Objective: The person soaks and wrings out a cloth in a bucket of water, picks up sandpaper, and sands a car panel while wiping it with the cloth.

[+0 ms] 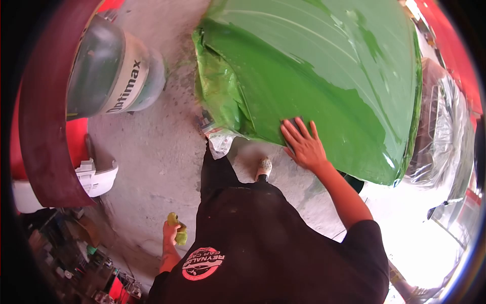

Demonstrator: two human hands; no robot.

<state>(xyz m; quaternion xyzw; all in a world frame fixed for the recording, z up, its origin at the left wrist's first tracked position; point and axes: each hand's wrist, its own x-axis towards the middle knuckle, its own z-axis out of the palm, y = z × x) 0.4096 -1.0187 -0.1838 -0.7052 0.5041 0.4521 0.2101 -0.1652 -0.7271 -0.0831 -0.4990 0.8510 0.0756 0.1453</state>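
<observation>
Head view: from where I stand, the right hand (308, 148) lies almost flat, fingers stretched out, near the front edge of a glossy green panel (263, 86). Some dark piece (290, 122) shows beneath its fingers; whether it is gripped I can't tell. The panel spreads out ahead of the person, wet-looking streaks across it, crumpled green-stained sheeting (216, 83) along its left side. Down low, the left hand (171, 233) is closed around a yellow-green cloth (180, 235), well apart from the panel. "Optimax" reads in black on the pale band of a big container (147, 76) at left. The black shirt (273, 243) bears a round red badge (202, 263), upside down, reading "REYNALD" and "CAR CA", the rest unclear.
</observation>
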